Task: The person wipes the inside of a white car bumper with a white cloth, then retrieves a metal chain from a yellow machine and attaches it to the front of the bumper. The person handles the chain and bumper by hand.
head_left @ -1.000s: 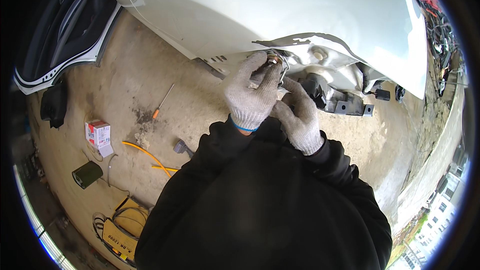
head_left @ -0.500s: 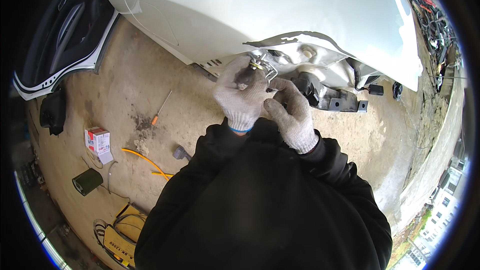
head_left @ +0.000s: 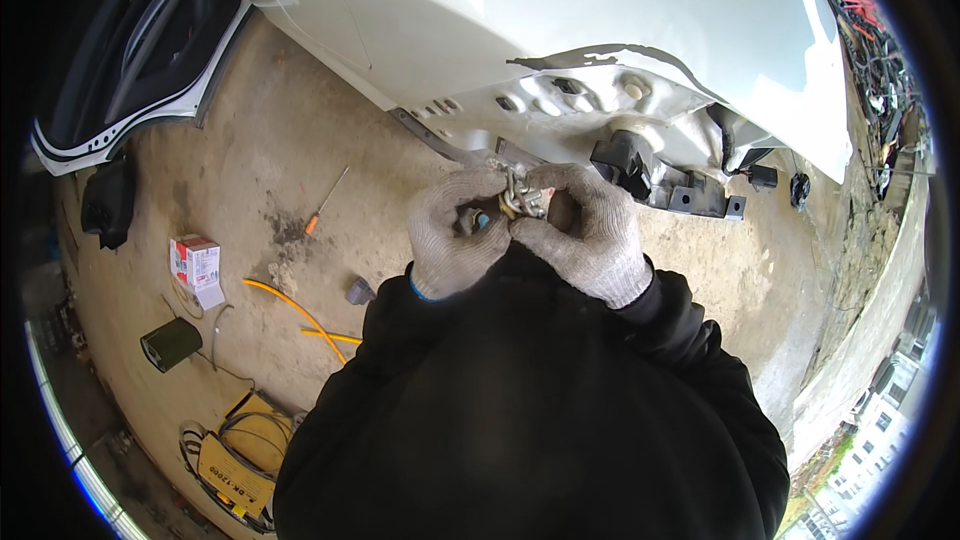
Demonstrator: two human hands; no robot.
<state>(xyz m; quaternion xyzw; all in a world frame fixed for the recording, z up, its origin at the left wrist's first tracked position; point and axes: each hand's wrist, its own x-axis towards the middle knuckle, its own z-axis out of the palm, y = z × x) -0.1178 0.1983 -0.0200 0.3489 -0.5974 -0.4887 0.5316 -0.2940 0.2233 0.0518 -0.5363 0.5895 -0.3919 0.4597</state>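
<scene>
Both hands wear grey knit gloves and meet in front of the chest, over the concrete floor (head_left: 250,170). The left hand (head_left: 455,230) is curled shut around a small metal part (head_left: 520,198), brass and silver in colour, with a bit of blue showing between its fingers. The right hand (head_left: 590,230) closes on the same part from the other side, fingertips pinching its top. The two hands touch each other, knuckles nearly together.

A second ago the hands were raised higher, up against the lower edge of the white car body (head_left: 560,30), with the part held near the open wheel area. Half a second ago they had drawn back a little. Now they are lower and closer to the black jacket, well clear of the body panel, and the part has come away with them.

On the floor to the left lie an orange-handled screwdriver (head_left: 325,202), a small red and white box (head_left: 196,265), a dark green can (head_left: 170,343) on its side, an orange hose (head_left: 290,305) and a yellow case (head_left: 235,455) with black cables near the lower edge. A detached door panel (head_left: 140,50) leans at the upper left. Black brackets (head_left: 690,195) sit beneath the body on the right. These floor things lie as before.
</scene>
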